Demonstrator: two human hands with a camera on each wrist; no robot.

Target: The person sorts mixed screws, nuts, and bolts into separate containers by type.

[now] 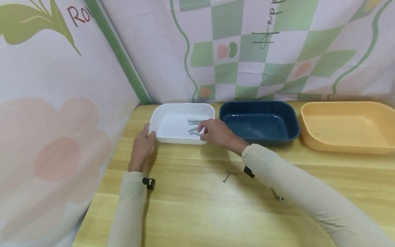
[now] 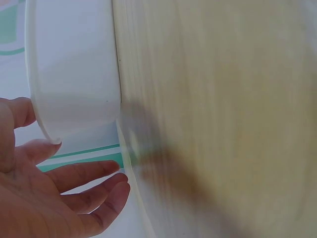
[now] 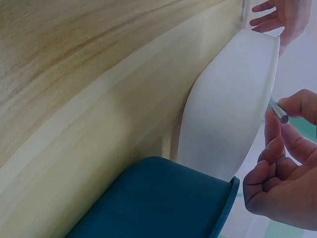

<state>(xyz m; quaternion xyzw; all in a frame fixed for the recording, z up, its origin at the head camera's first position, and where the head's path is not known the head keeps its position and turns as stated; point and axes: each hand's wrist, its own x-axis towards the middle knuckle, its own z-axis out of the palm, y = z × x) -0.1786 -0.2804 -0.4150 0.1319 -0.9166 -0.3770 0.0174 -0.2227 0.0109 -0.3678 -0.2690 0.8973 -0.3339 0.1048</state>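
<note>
In the head view, a white tray (image 1: 172, 125) stands at the left of a row, with several silver screws (image 1: 194, 121) lying in its right part. My right hand (image 1: 217, 132) is over the tray's right end. Thumb and fingers pinch a silver screw (image 3: 280, 111), whose round end shows in the right wrist view. At the tray's left end, my left hand (image 1: 142, 147) touches the rim with thumb and index finger. Its other fingers (image 2: 89, 176) reach out loosely beside the tray, holding nothing.
A dark blue tray (image 1: 259, 139) stands right of the white one, and a yellow tray (image 1: 348, 147) beyond it. On the wooden table (image 1: 191, 206) lie a small screw (image 1: 226, 177) and a metal piece with a round end (image 1: 280, 198), near my right sleeve. Printed cloth hangs behind.
</note>
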